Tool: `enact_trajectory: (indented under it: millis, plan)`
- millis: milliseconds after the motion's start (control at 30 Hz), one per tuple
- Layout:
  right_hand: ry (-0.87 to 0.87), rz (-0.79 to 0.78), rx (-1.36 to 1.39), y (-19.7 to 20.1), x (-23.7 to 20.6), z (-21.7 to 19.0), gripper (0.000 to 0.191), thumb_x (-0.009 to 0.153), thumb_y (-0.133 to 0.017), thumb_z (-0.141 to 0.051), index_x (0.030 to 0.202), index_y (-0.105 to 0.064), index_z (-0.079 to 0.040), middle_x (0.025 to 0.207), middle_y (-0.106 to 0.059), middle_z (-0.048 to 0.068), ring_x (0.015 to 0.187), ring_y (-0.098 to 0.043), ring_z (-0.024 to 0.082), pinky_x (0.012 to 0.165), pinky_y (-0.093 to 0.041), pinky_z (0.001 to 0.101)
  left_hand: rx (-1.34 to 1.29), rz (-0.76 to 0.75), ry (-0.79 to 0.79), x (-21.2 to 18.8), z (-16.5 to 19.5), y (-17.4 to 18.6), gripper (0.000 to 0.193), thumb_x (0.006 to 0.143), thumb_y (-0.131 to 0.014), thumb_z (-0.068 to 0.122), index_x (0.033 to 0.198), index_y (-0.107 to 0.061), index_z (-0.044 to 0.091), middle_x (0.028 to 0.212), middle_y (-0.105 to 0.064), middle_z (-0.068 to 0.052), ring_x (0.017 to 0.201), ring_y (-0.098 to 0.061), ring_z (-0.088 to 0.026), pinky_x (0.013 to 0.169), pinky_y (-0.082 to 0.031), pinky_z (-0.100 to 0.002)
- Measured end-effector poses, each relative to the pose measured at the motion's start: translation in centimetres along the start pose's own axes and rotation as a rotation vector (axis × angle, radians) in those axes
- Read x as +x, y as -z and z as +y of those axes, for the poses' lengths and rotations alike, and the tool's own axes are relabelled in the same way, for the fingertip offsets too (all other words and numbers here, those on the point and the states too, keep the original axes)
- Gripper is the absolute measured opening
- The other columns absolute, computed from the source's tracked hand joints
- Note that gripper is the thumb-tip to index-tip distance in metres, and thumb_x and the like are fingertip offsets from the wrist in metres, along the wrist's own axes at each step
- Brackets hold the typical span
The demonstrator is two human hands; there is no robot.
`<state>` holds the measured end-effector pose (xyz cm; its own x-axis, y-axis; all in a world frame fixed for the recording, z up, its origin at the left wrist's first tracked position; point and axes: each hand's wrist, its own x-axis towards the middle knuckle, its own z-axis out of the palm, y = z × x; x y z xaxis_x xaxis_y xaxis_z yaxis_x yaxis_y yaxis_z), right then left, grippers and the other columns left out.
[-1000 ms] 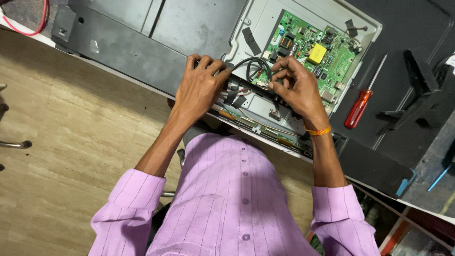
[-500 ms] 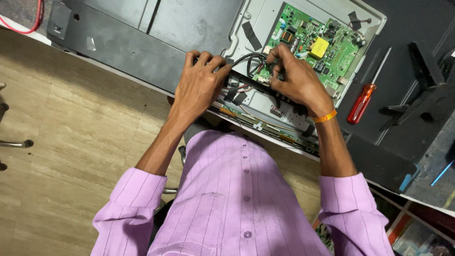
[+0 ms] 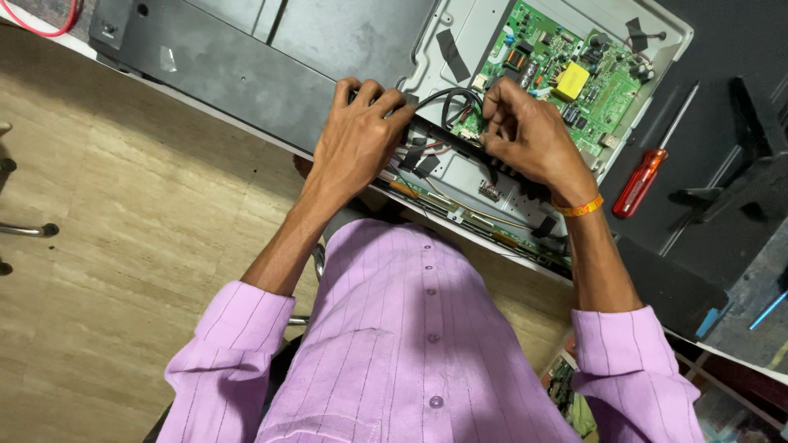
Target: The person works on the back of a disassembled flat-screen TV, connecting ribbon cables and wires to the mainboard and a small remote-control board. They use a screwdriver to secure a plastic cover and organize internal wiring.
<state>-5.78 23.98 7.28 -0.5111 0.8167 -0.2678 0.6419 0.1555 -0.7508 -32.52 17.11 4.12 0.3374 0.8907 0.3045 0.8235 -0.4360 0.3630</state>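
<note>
Fingers of the right hand point(image 3: 525, 135) pinch the black cable point(image 3: 443, 100) just below the green circuit board point(image 3: 566, 78). Beside that board, the left hand point(image 3: 355, 139) presses flat, fingers curled over the dark back panel point(image 3: 246, 66). Right of the board lies a red-handled screwdriver point(image 3: 640, 182).

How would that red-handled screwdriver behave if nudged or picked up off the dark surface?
The red-handled screwdriver lies flat and alone on the dark surface, away from the right hand. Its rounded handle probably lets it roll sideways if pushed. The thin metal shaft looks rigid, so it should lift stiffly, likely handle-heavy.
</note>
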Motion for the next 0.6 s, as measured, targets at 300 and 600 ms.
enact_trajectory:
  millis: [300, 600]
  plan:
    - [-0.037, -0.036, -0.083, 0.2, 0.3, -0.6, 0.023, 0.083, -0.069, 0.003, 0.096, -0.054, -0.008, 0.077, -0.065, 0.0, 0.072, -0.067, 0.01, 0.066, -0.057, 0.0291, 0.022, 0.006, 0.005, -0.1, -0.1, -0.6, 0.028, 0.089, -0.074, 0.008, 0.117, -0.076, 0.007, 0.112, -0.07, -0.004, 0.106, -0.059, -0.024, 0.105, -0.039, -0.047]
    - [-0.041, -0.156, -0.18, 1.0, 1.6, -1.2, 0.024, 0.082, -0.072, 0.0, 0.094, -0.053, -0.009, 0.074, -0.065, 0.003, 0.07, -0.067, 0.015, 0.063, -0.054, 0.0331, 0.021, 0.009, -0.002, -0.1, 0.1, 0.0, 0.029, 0.089, -0.073, 0.008, 0.117, -0.076, 0.007, 0.11, -0.069, -0.004, 0.107, -0.059, -0.025, 0.106, -0.038, -0.047]
